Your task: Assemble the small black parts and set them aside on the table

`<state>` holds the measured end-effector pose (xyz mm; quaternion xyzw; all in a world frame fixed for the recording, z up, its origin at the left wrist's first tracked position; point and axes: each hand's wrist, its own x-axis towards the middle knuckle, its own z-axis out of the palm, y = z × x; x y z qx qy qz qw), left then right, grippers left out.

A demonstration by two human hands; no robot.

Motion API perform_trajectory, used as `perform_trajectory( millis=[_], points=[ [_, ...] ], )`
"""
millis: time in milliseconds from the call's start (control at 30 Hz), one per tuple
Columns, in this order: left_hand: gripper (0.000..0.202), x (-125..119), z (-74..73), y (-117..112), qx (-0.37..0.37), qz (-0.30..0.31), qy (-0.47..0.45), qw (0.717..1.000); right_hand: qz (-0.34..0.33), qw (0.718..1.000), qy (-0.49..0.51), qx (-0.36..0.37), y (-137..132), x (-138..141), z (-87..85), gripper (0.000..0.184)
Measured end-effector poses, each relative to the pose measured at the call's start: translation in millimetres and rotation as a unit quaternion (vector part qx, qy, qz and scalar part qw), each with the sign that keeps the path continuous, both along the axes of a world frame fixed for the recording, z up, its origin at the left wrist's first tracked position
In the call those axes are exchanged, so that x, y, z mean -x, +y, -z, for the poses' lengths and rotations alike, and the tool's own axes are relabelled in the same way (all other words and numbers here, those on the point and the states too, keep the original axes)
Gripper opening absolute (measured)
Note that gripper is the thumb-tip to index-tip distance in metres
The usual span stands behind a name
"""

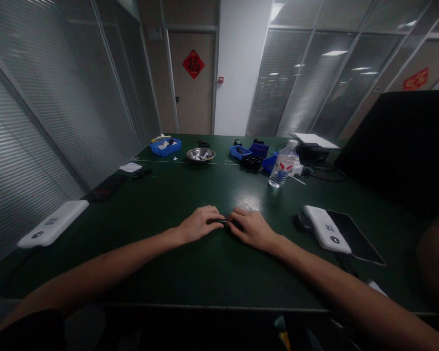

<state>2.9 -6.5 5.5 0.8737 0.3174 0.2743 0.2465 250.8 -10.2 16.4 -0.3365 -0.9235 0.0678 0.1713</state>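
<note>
Steadying is best done by the left hand (202, 224), where a small dark piece (217, 221) is pinched, its other end best guided lightly by the right hand (253, 227), whose hold cannot be told, well short of the metal bowl (201, 160).

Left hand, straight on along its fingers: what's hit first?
Probably the right hand: it faces the left hand almost end to end, beside the small dark item in the left's fingers. Can't tell if the hands already touch.
</note>
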Motion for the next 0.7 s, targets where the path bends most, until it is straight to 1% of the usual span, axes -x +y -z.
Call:
perform_trajectory(
  millis=[133, 267, 333, 400, 567, 633, 700],
  points=[
    [0.024, 0.1, 1.1, -1.1, -0.021, 0.01, 0.014, 1.0, -0.005, 1.0, -0.006, 0.0, -2.5, 1.1, -0.9, 0.022],
    [0.024, 1.8, -1.1, 0.9, -0.004, 0.002, -0.019, 1.0, 0.006, 0.998, 0.055, 0.044, -0.9, 1.0, 2.2, 0.02],
    [0.024, 2.3, -1.9, 1.7, 0.001, 0.001, -0.029, 1.0, 0.009, 0.996, 0.07, 0.053, 0.2, 0.7, 3.2, 0.019],
    [0.024, 2.2, -1.5, 1.4, -0.004, 0.005, -0.025, 1.0, 0.003, 0.998, 0.054, 0.04, 0.1, 0.7, 2.6, 0.019],
    [0.024, 0.8, 1.5, -1.7, -0.031, 0.018, 0.021, 0.999, -0.013, 1.0, -0.024, -0.005, -4.1, 2.5, -0.9, 0.023],
    [0.024, 0.9, 0.8, -2.1, -0.03, 0.02, 0.021, 0.999, -0.009, 1.0, -0.016, 0.001, -4.9, 3.4, -0.4, 0.023],
    [0.024, 1.5, -1.5, -1.7, -0.02, 0.023, 0.007, 1.0, -0.004, 1.0, 0.016, 0.026, -4.7, 3.8, 1.1, 0.021]
  ],
)
